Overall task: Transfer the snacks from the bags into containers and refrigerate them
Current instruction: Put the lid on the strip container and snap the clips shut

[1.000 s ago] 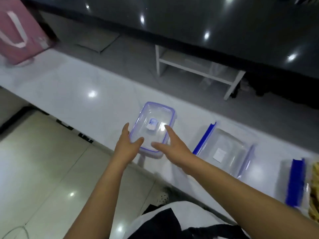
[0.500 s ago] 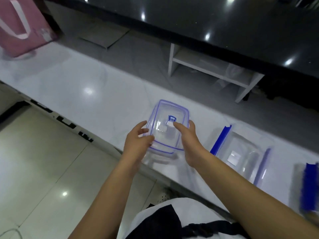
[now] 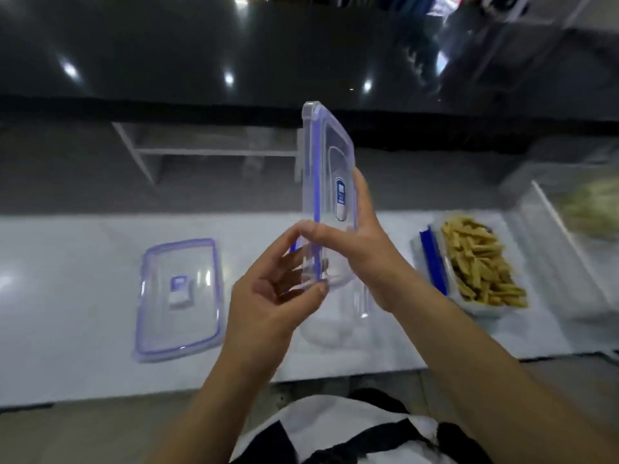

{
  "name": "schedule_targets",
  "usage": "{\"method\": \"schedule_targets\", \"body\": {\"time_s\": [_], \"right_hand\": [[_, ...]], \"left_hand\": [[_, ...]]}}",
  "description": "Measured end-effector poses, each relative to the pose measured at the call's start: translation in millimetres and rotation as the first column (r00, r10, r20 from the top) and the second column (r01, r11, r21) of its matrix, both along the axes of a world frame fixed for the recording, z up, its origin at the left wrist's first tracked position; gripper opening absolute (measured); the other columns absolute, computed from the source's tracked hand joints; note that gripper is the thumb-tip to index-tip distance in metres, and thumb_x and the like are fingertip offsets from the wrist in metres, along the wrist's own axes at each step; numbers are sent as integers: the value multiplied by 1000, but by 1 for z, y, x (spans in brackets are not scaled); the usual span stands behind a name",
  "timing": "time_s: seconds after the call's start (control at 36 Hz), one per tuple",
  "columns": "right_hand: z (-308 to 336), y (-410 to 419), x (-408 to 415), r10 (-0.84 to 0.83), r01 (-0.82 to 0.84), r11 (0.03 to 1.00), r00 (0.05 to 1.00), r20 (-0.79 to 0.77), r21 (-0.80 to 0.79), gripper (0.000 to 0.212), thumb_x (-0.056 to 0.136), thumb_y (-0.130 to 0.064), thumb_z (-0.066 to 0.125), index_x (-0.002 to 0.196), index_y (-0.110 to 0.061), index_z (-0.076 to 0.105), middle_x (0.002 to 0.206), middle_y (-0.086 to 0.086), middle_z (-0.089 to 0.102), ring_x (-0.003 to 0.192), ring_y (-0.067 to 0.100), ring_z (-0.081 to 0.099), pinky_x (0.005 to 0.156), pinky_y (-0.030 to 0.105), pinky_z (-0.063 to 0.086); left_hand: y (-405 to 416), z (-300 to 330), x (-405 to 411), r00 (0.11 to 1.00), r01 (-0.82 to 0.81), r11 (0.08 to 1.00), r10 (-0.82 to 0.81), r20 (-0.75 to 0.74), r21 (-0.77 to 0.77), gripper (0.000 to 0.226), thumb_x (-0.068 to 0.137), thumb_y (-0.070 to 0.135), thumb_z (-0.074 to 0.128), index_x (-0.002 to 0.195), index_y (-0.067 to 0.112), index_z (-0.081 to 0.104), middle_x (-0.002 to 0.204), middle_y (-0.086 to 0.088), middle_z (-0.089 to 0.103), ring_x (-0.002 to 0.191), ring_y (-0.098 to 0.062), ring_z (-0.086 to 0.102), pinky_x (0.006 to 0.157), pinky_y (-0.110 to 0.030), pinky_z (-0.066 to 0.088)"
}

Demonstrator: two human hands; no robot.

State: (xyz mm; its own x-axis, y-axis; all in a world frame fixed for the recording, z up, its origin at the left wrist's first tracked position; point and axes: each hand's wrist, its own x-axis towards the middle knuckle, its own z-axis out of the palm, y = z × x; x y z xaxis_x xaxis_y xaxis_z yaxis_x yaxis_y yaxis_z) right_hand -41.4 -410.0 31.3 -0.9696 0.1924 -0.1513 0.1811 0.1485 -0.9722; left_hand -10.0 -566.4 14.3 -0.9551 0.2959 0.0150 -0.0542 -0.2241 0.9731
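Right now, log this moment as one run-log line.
left hand: pinches lid's lower edge | right hand: grips lid, upright | second lid: flat on counter | snack container: filled, uncovered

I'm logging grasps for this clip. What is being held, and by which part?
A clear lid, upright: right hand grips its lower end, left hand pinches the bottom corner.

Clear glossy plastic lid [image 3: 330, 182]; polished white marble counter [image 3: 67, 296]
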Motion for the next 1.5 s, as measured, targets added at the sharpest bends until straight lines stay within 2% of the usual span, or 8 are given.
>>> {"method": "schedule_targets", "body": {"time_s": [0.31,0.42,0.47,0.58,0.69,0.89,1.31,1.5], "right_hand": [[7,162,121,-406,393,897,914,25,201,115,54,-65,82,148,-63,16,155,-10,28,139,16,42,111,48,44],[-8,201,177,-553,381,724,819,153,575,118,41,-84,68,140,-76,4,160,-8,13,147,25,21,113,49,30],[-23,215,202,-592,312,690,763,261,654,119,39,-86,64,137,-78,-2,164,-9,5,149,29,14,113,52,27],[-54,225,233,-578,126,685,693,431,718,115,39,-91,56,130,-81,-15,164,-10,-5,149,32,13,113,57,25],[-73,225,248,-547,29,688,677,493,725,115,43,-92,53,134,-78,-17,167,-3,-8,150,33,10,114,57,22],[-82,227,255,-474,-112,636,724,501,764,116,46,-92,46,138,-71,-22,165,2,-10,146,36,14,113,56,22],[-67,247,246,-432,15,738,778,455,675,112,45,-94,53,138,-77,-6,166,-8,-4,150,31,13,114,57,22],[-55,263,280,-494,-166,564,717,491,809,115,45,-89,49,142,-71,-9,166,4,-1,145,37,19,115,55,19]], "left_hand": [[141,-10,24,733,680,726,-678,55,-104,57,87,18,76,130,52,62,131,15,68,122,-10,64,100,-23,52],[180,-29,5,818,575,778,-539,203,-253,45,95,29,69,125,60,59,131,31,60,124,6,55,101,-27,52],[201,-40,-11,836,517,800,-396,380,-304,49,97,28,66,134,57,53,141,24,52,132,-6,49,107,-38,46],[235,-65,-40,648,475,866,-221,729,-160,56,96,13,61,147,27,43,150,-7,45,132,-33,50,110,-56,42],[253,-82,-48,434,447,895,-215,875,-2,18,92,9,57,110,7,59,109,-15,57,106,-33,59,100,-56,50],[262,-93,-45,571,440,889,-166,804,-128,32,97,-3,53,112,20,68,80,-8,79,69,-23,77,56,-38,60],[252,-110,-29,640,346,935,-172,749,-81,35,96,1,63,118,28,61,92,-6,79,87,-25,78,61,-37,62],[253,-109,-12,634,302,951,-153,758,-60,52,95,1,64,139,27,54,92,-4,79,86,-24,78,61,-39,62]]}}
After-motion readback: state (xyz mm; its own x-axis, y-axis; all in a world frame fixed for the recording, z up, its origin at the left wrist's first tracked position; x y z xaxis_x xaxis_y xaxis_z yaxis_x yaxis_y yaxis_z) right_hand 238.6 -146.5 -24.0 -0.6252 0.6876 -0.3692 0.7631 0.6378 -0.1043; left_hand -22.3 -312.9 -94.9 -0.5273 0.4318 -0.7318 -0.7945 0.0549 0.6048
